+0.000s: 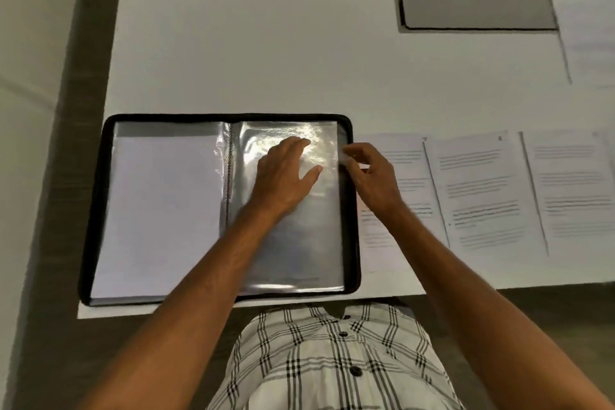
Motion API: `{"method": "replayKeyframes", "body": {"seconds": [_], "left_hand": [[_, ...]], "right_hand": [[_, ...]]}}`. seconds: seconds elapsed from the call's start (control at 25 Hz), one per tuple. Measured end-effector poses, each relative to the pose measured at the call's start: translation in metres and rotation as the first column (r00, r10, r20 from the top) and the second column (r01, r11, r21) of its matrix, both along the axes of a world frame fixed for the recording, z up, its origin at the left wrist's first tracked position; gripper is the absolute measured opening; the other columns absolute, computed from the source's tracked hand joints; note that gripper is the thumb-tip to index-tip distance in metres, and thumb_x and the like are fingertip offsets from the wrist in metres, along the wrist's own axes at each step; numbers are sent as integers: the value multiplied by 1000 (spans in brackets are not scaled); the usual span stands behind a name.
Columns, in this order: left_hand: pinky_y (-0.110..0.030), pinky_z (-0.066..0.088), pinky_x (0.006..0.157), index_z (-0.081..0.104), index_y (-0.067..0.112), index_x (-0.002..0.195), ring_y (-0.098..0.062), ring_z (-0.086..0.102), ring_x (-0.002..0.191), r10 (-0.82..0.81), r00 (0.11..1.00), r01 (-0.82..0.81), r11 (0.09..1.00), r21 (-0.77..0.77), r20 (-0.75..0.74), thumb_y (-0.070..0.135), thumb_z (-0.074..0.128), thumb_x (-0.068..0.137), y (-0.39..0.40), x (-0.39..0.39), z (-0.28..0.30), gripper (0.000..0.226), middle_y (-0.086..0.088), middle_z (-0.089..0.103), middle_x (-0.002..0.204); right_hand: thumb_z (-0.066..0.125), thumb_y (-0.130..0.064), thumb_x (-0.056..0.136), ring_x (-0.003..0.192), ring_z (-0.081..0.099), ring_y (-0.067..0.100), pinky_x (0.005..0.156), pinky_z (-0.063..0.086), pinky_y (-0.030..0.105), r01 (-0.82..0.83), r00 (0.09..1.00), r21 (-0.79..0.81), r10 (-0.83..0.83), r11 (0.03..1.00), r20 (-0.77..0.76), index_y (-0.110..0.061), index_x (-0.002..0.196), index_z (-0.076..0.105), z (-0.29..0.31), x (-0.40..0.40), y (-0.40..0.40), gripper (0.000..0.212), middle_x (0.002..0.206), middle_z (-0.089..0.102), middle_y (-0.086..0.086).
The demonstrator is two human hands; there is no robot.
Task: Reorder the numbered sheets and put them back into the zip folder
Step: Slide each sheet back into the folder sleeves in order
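A black zip folder (100, 196) lies open on the white desk. Its left side holds a white sheet (159, 210) inside a clear sleeve. The right side shows an empty shiny clear sleeve (296, 243). My left hand (286, 176) rests flat on that sleeve with fingers spread. My right hand (369, 173) pinches the sleeve's right edge near the top. Three printed numbered sheets lie in a row to the right of the folder: the nearest sheet (399, 190), the middle sheet (482, 190) and the far sheet (572, 190).
The white desk (266, 53) has a grey rectangular cable hatch (479, 10) at the back right and a curved notch at its far edge. The desk's front edge runs just below the folder, above my checked shirt (332, 359).
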State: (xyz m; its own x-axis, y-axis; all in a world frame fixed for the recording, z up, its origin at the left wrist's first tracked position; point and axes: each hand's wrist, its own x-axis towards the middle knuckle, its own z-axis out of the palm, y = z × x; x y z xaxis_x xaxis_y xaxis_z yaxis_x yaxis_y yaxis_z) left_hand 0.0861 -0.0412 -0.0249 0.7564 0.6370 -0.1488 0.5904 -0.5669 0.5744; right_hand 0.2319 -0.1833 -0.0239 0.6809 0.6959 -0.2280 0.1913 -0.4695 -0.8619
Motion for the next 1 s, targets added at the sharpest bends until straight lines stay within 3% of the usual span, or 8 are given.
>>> {"method": "replayKeyframes", "body": {"seconds": [0.08,0.28,0.64,0.84,1.0], "left_hand": [[-43,39,111,53,20,142,-26,48,136,-63,998,63,998,18,-17,48,66,92,-14,43,4,59,-3,53,148],[-43,30,116,47,22,148,-24,40,142,-159,987,159,987,-3,-39,49,61,97,-63,154,12,60,-1,44,156],[-43,36,115,47,26,145,-21,43,138,-252,968,251,965,-79,-1,50,61,97,-152,383,5,56,4,46,154],[-40,34,114,45,26,147,-21,41,140,-320,947,319,945,-67,-12,49,60,97,-180,490,2,57,5,43,155],[-40,34,115,42,25,150,-21,37,143,-354,934,349,934,-82,-58,48,59,98,-186,556,-7,60,5,41,157]], "right_hand": [[60,-22,105,109,63,1,83,45,7,73,996,-9,-72,997,44,-19,129,66,0,40,-26,25,126,68,-9],[61,-20,103,117,64,3,96,54,29,233,971,13,-233,972,60,-24,127,67,-4,152,-94,26,125,68,-15],[59,-17,104,122,60,6,103,52,29,396,916,19,-397,918,53,-29,127,65,-18,354,-198,27,130,67,-13],[56,-18,106,127,58,10,107,50,29,464,882,14,-463,886,88,-24,131,65,-21,449,-225,28,135,65,-10],[56,-17,105,130,57,14,113,48,37,532,841,31,-533,846,97,-21,132,64,-30,512,-234,28,138,64,-6]]}}
